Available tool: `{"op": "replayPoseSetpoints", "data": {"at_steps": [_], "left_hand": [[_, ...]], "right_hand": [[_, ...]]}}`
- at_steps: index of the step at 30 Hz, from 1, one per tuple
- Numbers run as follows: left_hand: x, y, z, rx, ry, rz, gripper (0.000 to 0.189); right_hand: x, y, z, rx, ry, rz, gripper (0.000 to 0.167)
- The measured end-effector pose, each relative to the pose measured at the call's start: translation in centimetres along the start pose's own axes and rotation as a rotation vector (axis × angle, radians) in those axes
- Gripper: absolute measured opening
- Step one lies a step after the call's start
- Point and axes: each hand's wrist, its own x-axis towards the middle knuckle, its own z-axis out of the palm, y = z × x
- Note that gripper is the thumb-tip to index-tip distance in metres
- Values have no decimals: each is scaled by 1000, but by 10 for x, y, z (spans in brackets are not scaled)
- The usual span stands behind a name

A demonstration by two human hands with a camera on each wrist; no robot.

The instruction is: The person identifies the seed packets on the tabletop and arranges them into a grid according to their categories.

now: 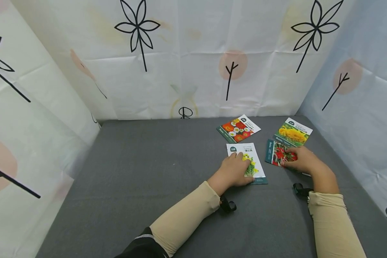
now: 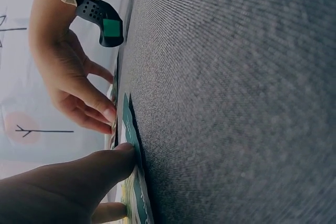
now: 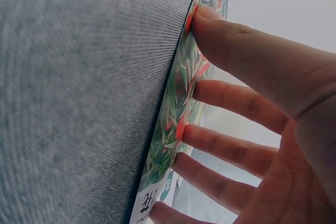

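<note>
My left hand [image 1: 233, 170] rests on a white seed packet with yellow flowers [image 1: 257, 168], thumb near its green bottom edge and fingertips on its face. In the left wrist view the thumb presses the green strip [image 2: 138, 195] of this packet, which lies on the grey cloth. To the right, my right hand [image 1: 306, 161] touches a seed packet with red flowers [image 1: 271, 152]. Seen from the right wrist, its fingers are spread and fairly straight, the fingertips and thumb set against the red-flower picture [image 3: 176, 103]. The hand hides part of that packet.
Behind the left hand's packet lies a packet with orange, red and white flowers [image 1: 238, 129]. A yellow-flower packet [image 1: 293, 132] sits at the back right, its lower edge meeting the red-flower one. Printed white curtains [image 1: 193, 71] stand around the grey table [image 1: 132, 172].
</note>
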Motion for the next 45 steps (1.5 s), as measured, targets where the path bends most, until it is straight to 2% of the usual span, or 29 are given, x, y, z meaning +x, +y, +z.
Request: {"op": "replayPoseSetpoints", "data": {"at_steps": [12,21,36,45], "left_hand": [[-2,-3,2,-19,-3,-2,63],[-6,-5,-3,-32,-26,-13,65],[-12,-11,-1,-35,-33,-17,69],[-16,-17,-5,-26,-39,-11,70]], "right_hand": [[0,0,2,18,6,-8,68],[0,1,0,11,-25,0,67],[-3,-2,0,-23,-29,-13,67],[-2,-2,-1,-37,-33,-31,67]]}}
